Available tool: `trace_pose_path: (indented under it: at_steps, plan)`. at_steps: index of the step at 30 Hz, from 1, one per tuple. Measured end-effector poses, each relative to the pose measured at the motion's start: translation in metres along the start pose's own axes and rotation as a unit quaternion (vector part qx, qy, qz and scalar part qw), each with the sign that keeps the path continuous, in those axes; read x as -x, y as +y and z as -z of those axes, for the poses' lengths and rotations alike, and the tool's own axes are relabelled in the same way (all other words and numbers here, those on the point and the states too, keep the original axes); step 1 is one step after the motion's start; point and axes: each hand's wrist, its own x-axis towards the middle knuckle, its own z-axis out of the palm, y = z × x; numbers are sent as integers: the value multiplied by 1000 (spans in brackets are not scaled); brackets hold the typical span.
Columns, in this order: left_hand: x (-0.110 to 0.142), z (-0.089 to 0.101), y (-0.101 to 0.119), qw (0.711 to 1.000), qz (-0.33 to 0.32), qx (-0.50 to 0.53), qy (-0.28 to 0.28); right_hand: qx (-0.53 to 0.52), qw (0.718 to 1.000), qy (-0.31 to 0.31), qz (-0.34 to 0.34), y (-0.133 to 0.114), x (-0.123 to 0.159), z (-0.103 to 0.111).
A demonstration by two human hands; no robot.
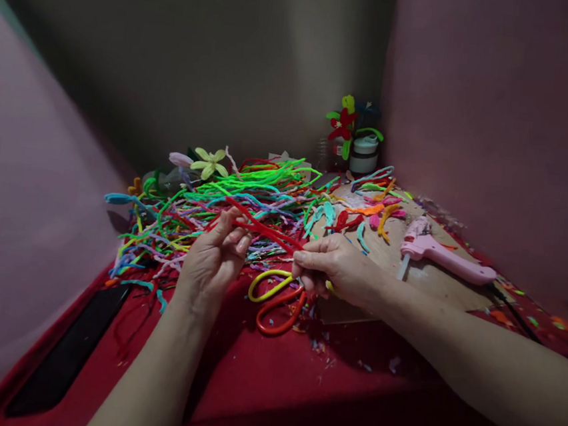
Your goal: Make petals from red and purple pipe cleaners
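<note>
Red pipe cleaners [270,233] stretch between my two hands, above a red-covered table. My left hand [219,250] pinches them near their left end, thumb and fingers together. At the right end, my right hand [327,263] grips them between thumb and forefinger. Below the hands lie scissors with one yellow and one red handle loop [279,313]; their blades are hidden under my right hand. Behind my hands spreads a large heap of pipe cleaners [261,181] in green, blue, purple, red and yellow.
A pink glue gun [445,255] rests on a brown board [437,288] among short bent pipe cleaner pieces [388,220]. A black phone-like slab [70,350] lies at left. Pipe cleaner flowers [341,125] stand by a pale jar [364,155]; a yellow flower [210,164] sits behind the heap.
</note>
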Motion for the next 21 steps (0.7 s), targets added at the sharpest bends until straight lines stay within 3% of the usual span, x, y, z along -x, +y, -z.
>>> trace_pose_path:
  at_steps: [5, 8, 13, 17, 21]
  plan:
    - [6, 1, -5, 991, 64, -89, -82, -20, 1000, 5, 2, -2, 1, 2]
    - [10, -1, -8, 986, 71, -109, -101, -35, 999, -5, -6, -1, 0, 1]
    - [10, -4, -9, 988, 71, -96, -96, -47, 999, -23, -4, 4, -1, 0]
    - [9, -3, -8, 990, 40, -122, -51, -56, 998, -30, -19, 5, 0, 0]
    - [11, -1, -8, 987, 5, -157, -45, -50, 997, -48, -36, 2, 1, 0]
